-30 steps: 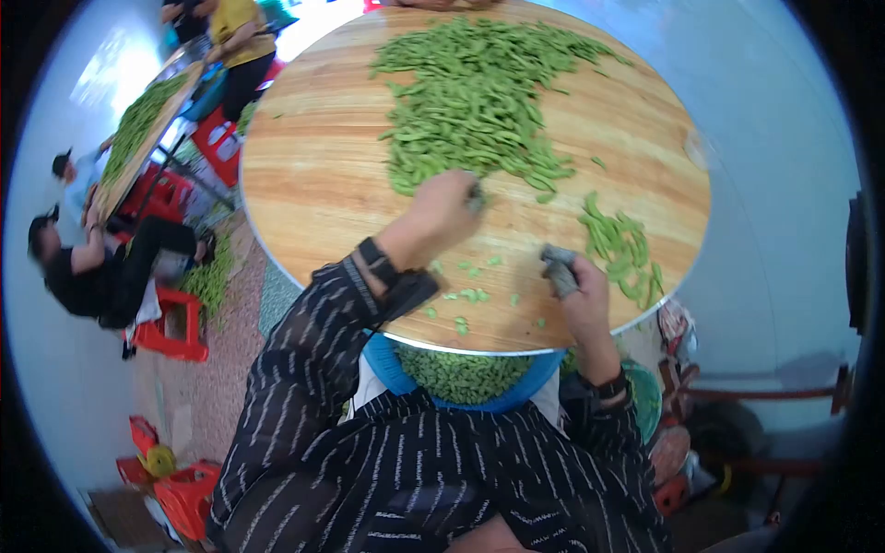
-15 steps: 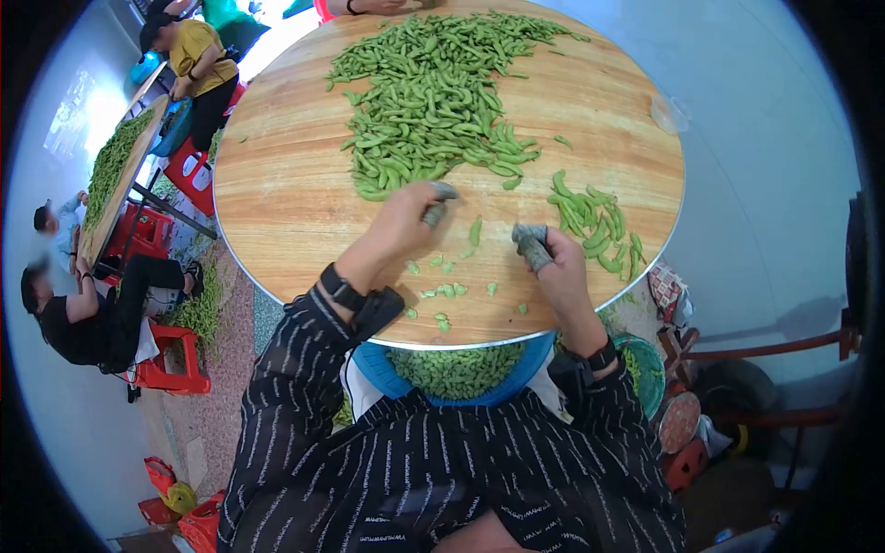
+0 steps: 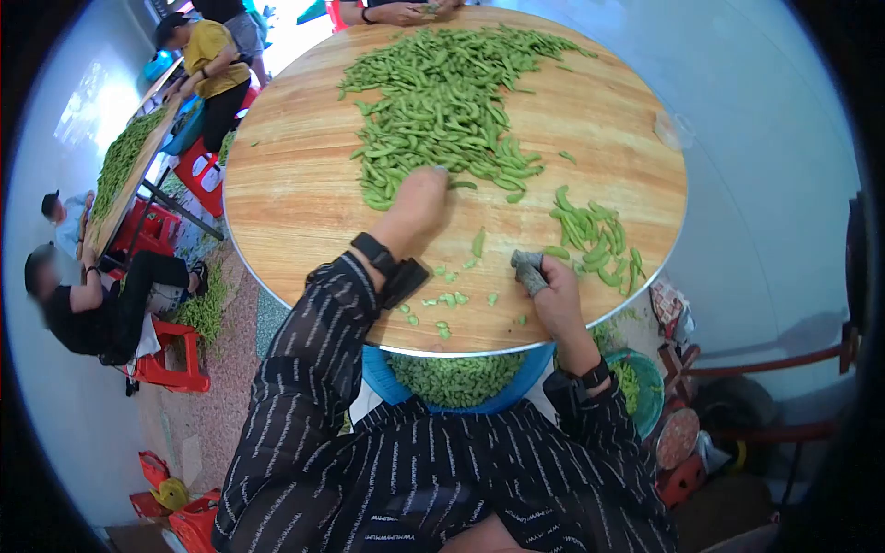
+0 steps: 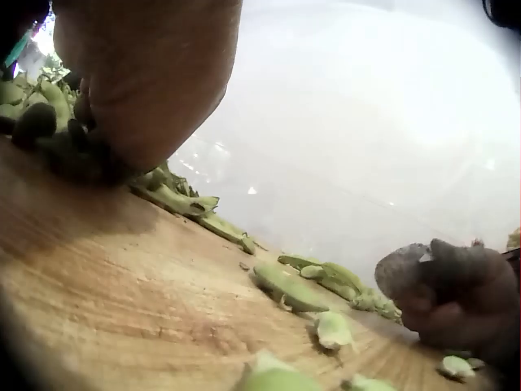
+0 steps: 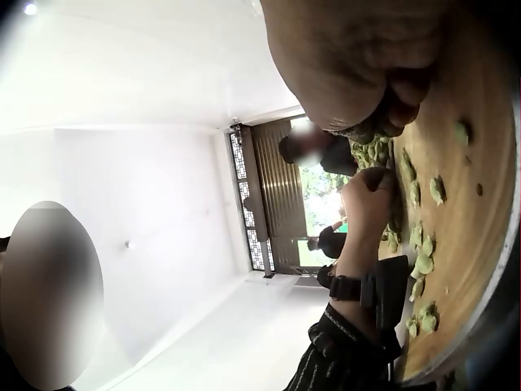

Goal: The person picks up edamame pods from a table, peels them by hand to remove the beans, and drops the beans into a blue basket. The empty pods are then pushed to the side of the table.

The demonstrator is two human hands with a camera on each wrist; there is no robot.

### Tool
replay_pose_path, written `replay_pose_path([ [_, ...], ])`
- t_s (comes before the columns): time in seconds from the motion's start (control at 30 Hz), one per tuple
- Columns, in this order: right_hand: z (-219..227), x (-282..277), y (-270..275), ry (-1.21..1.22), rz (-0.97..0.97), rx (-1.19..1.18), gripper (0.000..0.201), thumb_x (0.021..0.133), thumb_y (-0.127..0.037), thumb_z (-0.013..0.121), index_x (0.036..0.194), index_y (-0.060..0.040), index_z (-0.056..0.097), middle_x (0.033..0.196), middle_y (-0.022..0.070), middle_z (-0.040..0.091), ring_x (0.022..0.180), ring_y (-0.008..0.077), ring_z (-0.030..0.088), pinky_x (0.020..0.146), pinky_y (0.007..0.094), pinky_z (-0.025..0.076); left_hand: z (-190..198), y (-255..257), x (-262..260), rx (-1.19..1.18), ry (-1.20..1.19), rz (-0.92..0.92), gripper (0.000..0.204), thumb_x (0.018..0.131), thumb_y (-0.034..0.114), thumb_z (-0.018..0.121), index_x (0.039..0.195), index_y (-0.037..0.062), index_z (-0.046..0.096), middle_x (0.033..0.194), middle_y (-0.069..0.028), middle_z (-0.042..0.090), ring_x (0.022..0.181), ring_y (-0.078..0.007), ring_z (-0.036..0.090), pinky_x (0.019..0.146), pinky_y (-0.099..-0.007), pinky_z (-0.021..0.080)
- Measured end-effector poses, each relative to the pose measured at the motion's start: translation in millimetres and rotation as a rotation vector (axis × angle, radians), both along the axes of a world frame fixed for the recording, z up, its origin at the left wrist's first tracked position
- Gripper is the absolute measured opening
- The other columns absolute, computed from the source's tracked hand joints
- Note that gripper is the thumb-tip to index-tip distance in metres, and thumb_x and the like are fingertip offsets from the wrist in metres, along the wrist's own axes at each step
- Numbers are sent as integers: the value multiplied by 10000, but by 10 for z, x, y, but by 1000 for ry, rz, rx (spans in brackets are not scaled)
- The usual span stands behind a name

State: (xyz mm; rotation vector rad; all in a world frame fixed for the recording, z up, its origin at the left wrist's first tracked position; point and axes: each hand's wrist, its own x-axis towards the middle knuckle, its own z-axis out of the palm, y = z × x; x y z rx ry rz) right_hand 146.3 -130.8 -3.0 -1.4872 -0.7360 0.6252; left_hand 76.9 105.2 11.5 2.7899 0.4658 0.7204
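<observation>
At the near edge of the green pod pile (image 3: 429,115) is my left hand (image 3: 419,203), back up, its fingertips mostly hidden. A pod (image 3: 463,185) lies just right of those fingertips; whether they grip it cannot be told. In the left wrist view the left hand (image 4: 146,81) reaches down among pods in shadow. Over the table's near right part my right hand (image 3: 556,300) has its fingers curled, grey covers on the tips, and no bean or pod visible in it. One pod (image 3: 556,252) lies just beyond it. Shelled beans (image 3: 452,300) are scattered between the hands.
A smaller heap of pods (image 3: 599,235) lies at the right of the round table (image 3: 304,184). Below its near edge stands a blue basin of beans (image 3: 456,378). A green basket (image 3: 650,387) is at lower right. Another person's hands (image 3: 406,13) rest at the far edge.
My left hand has moved forward to the pile's near edge. A pod now lies beyond the right hand, which stays in about the same place.
</observation>
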Motion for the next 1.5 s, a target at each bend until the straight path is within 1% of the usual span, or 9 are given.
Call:
replay_pose_path([
  [0.13, 56, -32, 12, 27, 23, 27, 171, 790, -12, 525, 950, 3, 582, 771, -23, 562, 659, 42, 474, 589, 180, 398, 166, 43, -148, -107, 34, 84, 120, 709, 62, 543, 791, -26, 538, 737, -193, 542, 689, -337, 536, 625, -396, 435],
  [0.2, 143, -75, 36, 57, 39, 50, 174, 807, -38, 522, 969, -19, 585, 749, -27, 559, 612, 34, 461, 548, 169, 385, 274, 28, -248, -768, -42, 72, 102, 766, 51, 540, 856, 12, 568, 690, -90, 537, 616, -191, 517, 553, -298, 424],
  [0.23, 186, -89, 51, 101, 75, 50, 201, 798, -18, 522, 992, -3, 573, 775, -29, 557, 647, 31, 464, 567, 169, 388, 326, -9, -290, -768, -39, 70, 102, 766, 51, 540, 856, 12, 568, 690, -90, 537, 616, -191, 517, 553, -298, 424],
  [0.3, 285, -126, 89, 149, 104, 49, 230, 789, 1, 521, 1016, 13, 561, 802, -31, 554, 683, 28, 467, 587, 169, 390, 409, -127, -387, -1256, -206, -103, 125, 811, 45, 524, 924, 38, 575, 662, -1, 500, 592, -83, 456, 521, -211, 377],
  [0.5, 498, -252, 214, 269, 204, 161, 226, 804, -1, 501, 1024, 12, 550, 768, -29, 537, 622, 39, 454, 546, 175, 381, 517, -626, -579, -1660, -259, -219, 250, 860, 78, 443, 1107, 51, 468, 800, -4, 505, 598, -82, 446, 509, -180, 341],
  [0.73, 607, -314, 191, 338, 313, 183, 167, 799, 9, 506, 956, -1, 561, 752, -21, 544, 619, 39, 462, 544, 180, 376, 547, -816, -676, -1470, -169, -358, 434, 851, 75, 446, 1248, 97, 272, 934, -22, 434, 662, -80, 434, 543, -188, 333],
  [0.9, 599, -336, 198, 315, 308, 189, 108, 799, 3, 515, 894, -9, 563, 751, -15, 551, 618, 38, 464, 546, 180, 377, 555, -841, -688, -1441, -131, -359, 432, 845, 66, 433, 1246, 102, 276, 924, -16, 420, 654, -77, 419, 548, -187, 329],
  [0.97, 601, -355, 206, 322, 274, 229, 98, 767, -26, 561, 864, -29, 562, 679, -39, 520, 570, 8, 426, 484, 148, 309, 566, -848, -695, -1442, -121, -377, 435, 842, 59, 430, 1246, 100, 274, 920, -15, 419, 651, -77, 415, 549, -186, 329],
  [1.5, 548, -268, 154, 275, 199, 201, 174, 754, 74, 480, 880, -4, 572, 726, -8, 562, 588, 39, 458, 515, 181, 374, 555, -880, -716, -1287, -102, -390, 330, 832, 34, 490, 1140, 31, 374, 853, -15, 454, 703, -57, 444, 586, -187, 379],
])
